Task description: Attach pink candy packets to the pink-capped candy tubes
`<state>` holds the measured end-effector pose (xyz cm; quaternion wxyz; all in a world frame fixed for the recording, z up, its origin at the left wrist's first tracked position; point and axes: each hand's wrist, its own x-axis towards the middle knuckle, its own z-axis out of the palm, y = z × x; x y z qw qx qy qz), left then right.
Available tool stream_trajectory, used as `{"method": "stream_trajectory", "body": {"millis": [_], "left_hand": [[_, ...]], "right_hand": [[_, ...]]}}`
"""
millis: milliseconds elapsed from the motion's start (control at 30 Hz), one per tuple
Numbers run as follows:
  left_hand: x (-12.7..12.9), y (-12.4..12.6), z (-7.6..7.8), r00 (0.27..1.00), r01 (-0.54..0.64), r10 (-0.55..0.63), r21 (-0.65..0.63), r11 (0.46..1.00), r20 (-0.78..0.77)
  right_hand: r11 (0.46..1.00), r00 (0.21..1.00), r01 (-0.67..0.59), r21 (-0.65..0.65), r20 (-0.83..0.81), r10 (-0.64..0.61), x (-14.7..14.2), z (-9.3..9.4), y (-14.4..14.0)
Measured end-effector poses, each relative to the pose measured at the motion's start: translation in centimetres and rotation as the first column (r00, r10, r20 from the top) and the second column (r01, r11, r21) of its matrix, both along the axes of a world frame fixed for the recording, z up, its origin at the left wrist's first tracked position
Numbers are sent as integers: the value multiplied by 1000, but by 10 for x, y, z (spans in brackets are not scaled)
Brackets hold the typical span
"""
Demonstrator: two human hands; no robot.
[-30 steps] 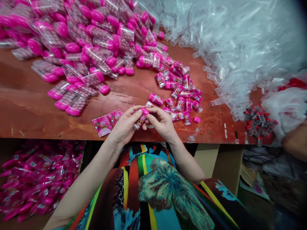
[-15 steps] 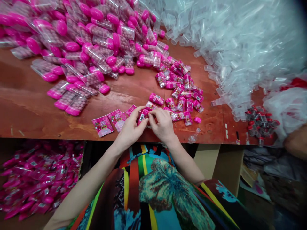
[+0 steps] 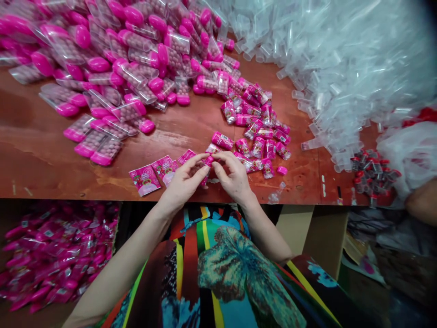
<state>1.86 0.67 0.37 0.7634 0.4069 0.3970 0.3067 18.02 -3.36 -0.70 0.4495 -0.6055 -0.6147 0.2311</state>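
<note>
Between my fingertips is a small pink candy container (image 3: 209,160), mostly covered by my fingers. My left hand (image 3: 180,183) is closed around it from the left. The thumb and fingers of my right hand (image 3: 232,178) pinch its end from the other side. Flat pink printed sleeves (image 3: 144,179) lie on the table to the left of my left hand. Just beyond my right hand are several small pink containers in printed wrapping (image 3: 257,146). A loose pink cap (image 3: 282,170) lies to their right.
Pink-capped tubes of candy balls (image 3: 136,59) are heaped at the back left, clear plastic tubes (image 3: 334,73) at the right. Small red-capped containers (image 3: 370,175) sit near a person's arm (image 3: 423,200). Below the table edge, at left, lies a mass of pink packages (image 3: 61,250).
The container has turned in my hands: its barcode side showed before, and now a pink end shows. My right fingers have come closer to my left ones.
</note>
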Motion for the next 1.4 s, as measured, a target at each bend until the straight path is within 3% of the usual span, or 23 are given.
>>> {"method": "stream_trajectory", "body": {"millis": [233,400,600,767,933,1067,1167,1267,1400], "left_hand": [[1,-3,-1,992,-51,63,110,993,-106],[-1,-1,-5,986,-60,89,195,979,-144],[2,-4,1,996,-30,35,54,998,-83],[2,-6,0,998,-18,18,-4,1000,-62],[-1,-4,-10,975,-47,92,216,975,-202],[0,-2,-12,952,-7,122,377,926,-282],[0,-3,-9,960,-24,107,304,952,-260],[1,-6,-8,988,-37,53,109,993,-147],[3,-10,-10,998,-61,60,-85,994,-13]], "right_hand": [[998,1000,-5,59,27,4,-2,1,-3],[988,979,14,157,201,-46,-5,-8,-4],[966,954,46,253,277,-118,-7,-17,-1],[985,982,117,128,131,-134,-4,-15,-1],[999,999,-36,-27,1,36,-1,-7,-4],[999,1000,-6,-39,-11,5,-3,-5,-7],[1000,1000,16,-11,-19,-16,-6,-6,-8],[998,998,66,-4,-1,-66,-7,-9,-9],[994,995,79,-80,-61,-85,-6,-13,-11]]}}
